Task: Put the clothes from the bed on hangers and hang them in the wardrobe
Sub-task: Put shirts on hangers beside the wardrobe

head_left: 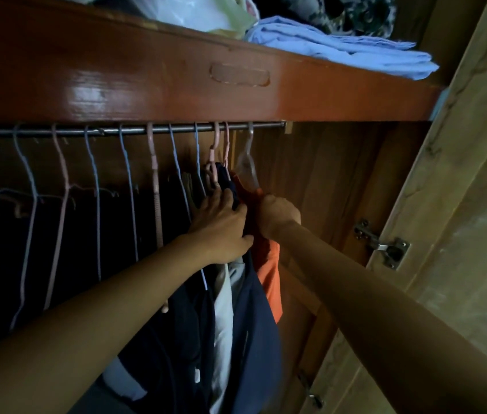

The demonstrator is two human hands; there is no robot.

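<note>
An orange garment (271,282) hangs on a clear plastic hanger (247,162) at the right end of the metal wardrobe rail (134,130). My right hand (278,216) grips the orange garment near its shoulder. Just left of it hangs a navy garment (254,318) on a pink hanger (226,150). My left hand (221,225) grips the navy fabric at its top, the fingertips tucked between the two garments. A pale grey garment (222,309) and dark clothes hang further left.
Several empty blue and pink hangers (95,180) line the rail to the left. Above, the red-brown shelf (146,85) carries folded light-blue cloth (340,49) and bags. The open wardrobe door (460,204) with its metal hinge (385,246) stands at the right.
</note>
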